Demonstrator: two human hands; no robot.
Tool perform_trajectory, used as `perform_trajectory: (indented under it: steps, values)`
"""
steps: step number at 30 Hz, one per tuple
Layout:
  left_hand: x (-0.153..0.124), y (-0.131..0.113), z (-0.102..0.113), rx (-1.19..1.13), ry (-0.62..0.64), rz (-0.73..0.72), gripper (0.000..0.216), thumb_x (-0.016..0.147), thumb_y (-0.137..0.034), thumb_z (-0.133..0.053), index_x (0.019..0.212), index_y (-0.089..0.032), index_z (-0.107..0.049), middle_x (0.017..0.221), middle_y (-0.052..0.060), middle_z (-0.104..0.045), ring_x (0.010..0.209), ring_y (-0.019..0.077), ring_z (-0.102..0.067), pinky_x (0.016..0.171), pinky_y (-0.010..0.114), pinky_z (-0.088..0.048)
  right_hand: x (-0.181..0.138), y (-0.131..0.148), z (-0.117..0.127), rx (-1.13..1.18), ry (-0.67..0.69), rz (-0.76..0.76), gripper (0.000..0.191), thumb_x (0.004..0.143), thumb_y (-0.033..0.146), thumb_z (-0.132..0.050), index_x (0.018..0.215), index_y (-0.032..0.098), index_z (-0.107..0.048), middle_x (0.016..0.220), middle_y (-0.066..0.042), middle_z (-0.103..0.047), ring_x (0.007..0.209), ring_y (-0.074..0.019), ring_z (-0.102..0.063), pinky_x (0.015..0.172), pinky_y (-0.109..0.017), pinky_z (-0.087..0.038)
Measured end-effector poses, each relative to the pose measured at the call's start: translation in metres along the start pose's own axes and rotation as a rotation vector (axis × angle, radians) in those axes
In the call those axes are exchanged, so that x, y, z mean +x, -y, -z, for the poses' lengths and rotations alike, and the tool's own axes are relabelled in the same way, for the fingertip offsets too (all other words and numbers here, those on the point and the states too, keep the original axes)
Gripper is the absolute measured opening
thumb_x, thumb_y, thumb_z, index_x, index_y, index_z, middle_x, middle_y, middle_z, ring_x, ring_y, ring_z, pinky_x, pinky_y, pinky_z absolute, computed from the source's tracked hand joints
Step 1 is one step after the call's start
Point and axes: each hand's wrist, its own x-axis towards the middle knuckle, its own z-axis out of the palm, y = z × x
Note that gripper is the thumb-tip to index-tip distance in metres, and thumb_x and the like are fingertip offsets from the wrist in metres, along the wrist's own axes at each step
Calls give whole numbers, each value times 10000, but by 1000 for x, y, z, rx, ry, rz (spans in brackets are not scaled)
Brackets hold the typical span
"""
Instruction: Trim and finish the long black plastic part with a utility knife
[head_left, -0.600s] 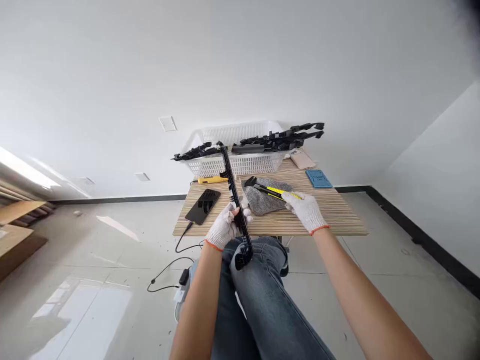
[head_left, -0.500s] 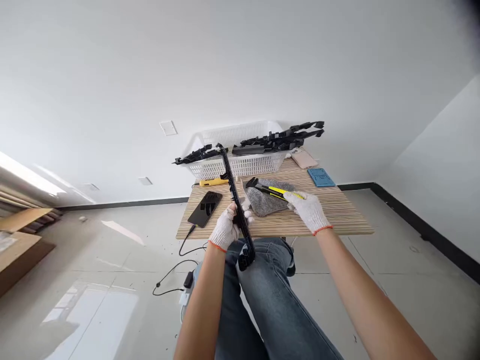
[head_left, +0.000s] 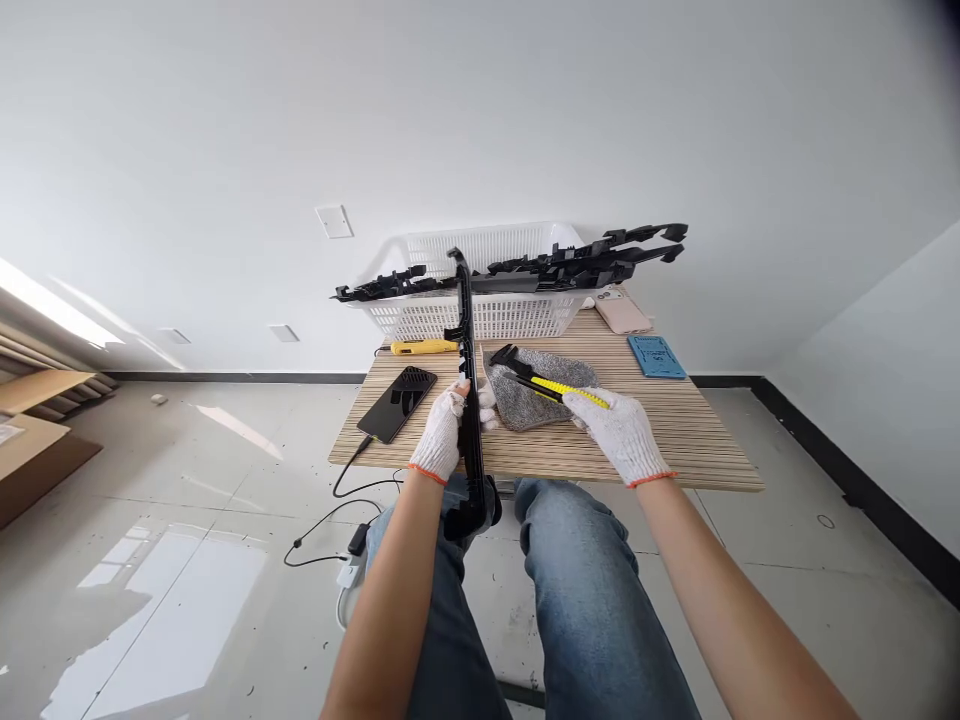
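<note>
My left hand [head_left: 442, 430], in a white knitted glove with an orange cuff, is closed around a long, narrow black plastic part [head_left: 470, 430]. The part stands lengthwise before me, its far end over the basket's front rim and its curved near end over the table edge. In my gloved right hand [head_left: 619, 430] is a yellow-and-black utility knife [head_left: 559, 388], pointing left over a grey cloth [head_left: 525, 405]. A black tool with a jaw-like head [head_left: 506, 357] lies on the cloth beside the knife, partly hidden.
Behind stands a white plastic basket [head_left: 517, 320] with several black plastic parts [head_left: 592, 262] jutting past its rim. On the wooden table [head_left: 675, 440] lie a black phone [head_left: 397, 403] with a cable, a yellow-handled tool [head_left: 424, 347], a pink phone [head_left: 622, 310] and a blue card-like piece [head_left: 656, 356].
The black part has turned, its near end swinging left over the table edge. My knees have moved apart. The knife remains in my right hand, and the camera view has shifted slightly.
</note>
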Motion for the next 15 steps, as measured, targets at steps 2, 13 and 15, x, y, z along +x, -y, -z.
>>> perform_trajectory:
  steps: [2,13,15]
  values:
    - [4,-2,1,28,21,6,346,724,-273,-834,921,-179,-566,725,-25,-596,524,79,-540,523,210,-522,0,1,-1,0,5,4,510,798,619,-665,975,159,-798,648,-18,-659,596,-160,-552,571,-291,-407]
    - [1,-1,2,182,51,7,418,708,-264,-806,1017,-215,-529,816,-41,-621,534,62,-555,503,201,-490,14,63,14,-414,596,-254,218,839,333,-615,994,183,-646,812,-69,-706,605,-171,-610,549,-294,-445]
    - [-3,1,0,235,25,-4,400,750,-353,-813,973,-216,-510,758,-63,-588,482,53,-524,458,190,-455,16,74,10,-652,588,-204,238,852,350,-575,1013,195,-657,869,-95,-717,685,-220,-658,604,-330,-461]
